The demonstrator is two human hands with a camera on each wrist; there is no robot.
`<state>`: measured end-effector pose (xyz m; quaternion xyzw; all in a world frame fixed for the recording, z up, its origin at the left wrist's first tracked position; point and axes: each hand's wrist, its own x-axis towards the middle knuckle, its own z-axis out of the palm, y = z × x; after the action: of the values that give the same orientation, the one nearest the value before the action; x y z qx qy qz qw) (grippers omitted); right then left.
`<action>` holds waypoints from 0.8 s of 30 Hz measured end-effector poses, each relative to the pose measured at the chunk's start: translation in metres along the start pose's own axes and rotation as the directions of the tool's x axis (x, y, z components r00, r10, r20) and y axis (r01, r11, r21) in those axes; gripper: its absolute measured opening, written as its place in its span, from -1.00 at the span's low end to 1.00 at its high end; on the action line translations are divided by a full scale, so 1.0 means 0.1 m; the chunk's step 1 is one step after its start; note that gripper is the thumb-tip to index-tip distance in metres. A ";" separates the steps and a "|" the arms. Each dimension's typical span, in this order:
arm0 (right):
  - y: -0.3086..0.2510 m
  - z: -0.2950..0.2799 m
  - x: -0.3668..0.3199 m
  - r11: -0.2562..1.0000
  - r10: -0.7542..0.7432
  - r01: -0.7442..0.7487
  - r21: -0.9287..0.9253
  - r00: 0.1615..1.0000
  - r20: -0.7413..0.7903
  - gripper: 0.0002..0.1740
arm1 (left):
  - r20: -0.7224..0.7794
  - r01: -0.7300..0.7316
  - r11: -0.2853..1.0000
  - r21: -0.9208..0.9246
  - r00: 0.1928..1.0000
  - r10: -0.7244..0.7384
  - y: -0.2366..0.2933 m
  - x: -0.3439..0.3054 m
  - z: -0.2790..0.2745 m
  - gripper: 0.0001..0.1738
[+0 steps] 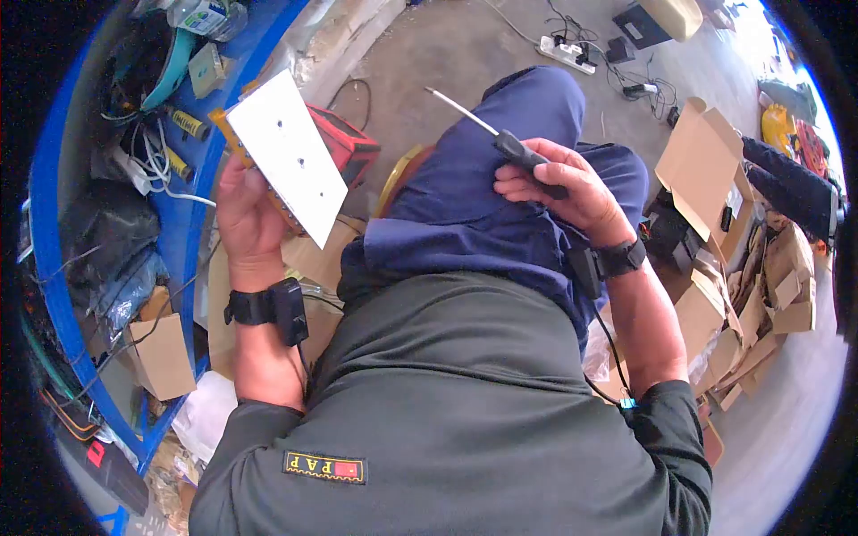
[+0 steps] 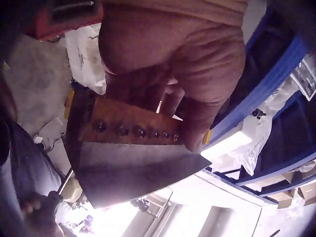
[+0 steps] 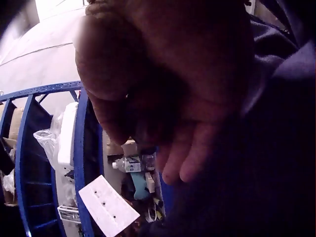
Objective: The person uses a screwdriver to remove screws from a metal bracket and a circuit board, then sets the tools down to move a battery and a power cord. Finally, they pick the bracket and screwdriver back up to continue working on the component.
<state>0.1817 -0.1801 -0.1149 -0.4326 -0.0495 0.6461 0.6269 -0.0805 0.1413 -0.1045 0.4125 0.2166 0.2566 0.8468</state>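
Note:
In the head view, my left hand (image 1: 246,210) grips a white rectangular panel (image 1: 288,161) by its back edge. The panel is tilted, and small dark holes run in a line down its face. Behind it sits an orange-brown board; in the left wrist view this board (image 2: 113,116) carries a row of round dark fittings, with the fingers curled at its edge. My right hand (image 1: 572,188) holds a screwdriver (image 1: 518,152) by its black handle above the thigh. Its metal shaft points toward the upper left, apart from the panel. The right wrist view shows the panel (image 3: 109,206) beyond the darkened right hand.
A blue shelf frame (image 1: 170,295) with cables and bags stands at the left. A red case (image 1: 344,147) lies behind the panel. Cardboard boxes (image 1: 702,170) pile up at the right. On the floor ahead lies a white power strip (image 1: 567,55) with cords.

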 end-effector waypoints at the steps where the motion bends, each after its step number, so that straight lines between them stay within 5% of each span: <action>1: 0.00 -0.03 -0.01 1.000 -0.023 0.023 0.018 1.000 -0.013 -0.48 | -0.012 0.004 1.000 0.006 1.000 -0.004 0.01 0.00 -0.02 -0.29; 17: 0.00 -0.29 -0.24 0.994 -0.004 0.011 0.110 0.998 -0.061 -0.43 | -0.032 0.050 0.998 0.045 0.998 -0.048 0.06 0.23 0.22 -0.37; 24: -0.36 -0.65 -0.20 0.992 -0.013 0.018 0.125 0.999 -0.035 -0.38 | -0.045 0.108 0.984 0.144 0.994 -0.102 0.03 0.53 0.71 -0.25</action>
<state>0.2460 -0.2211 -0.1235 -0.4029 -0.0017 0.6356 0.6585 0.0010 0.1332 -0.0704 0.4566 0.2719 0.2027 0.8225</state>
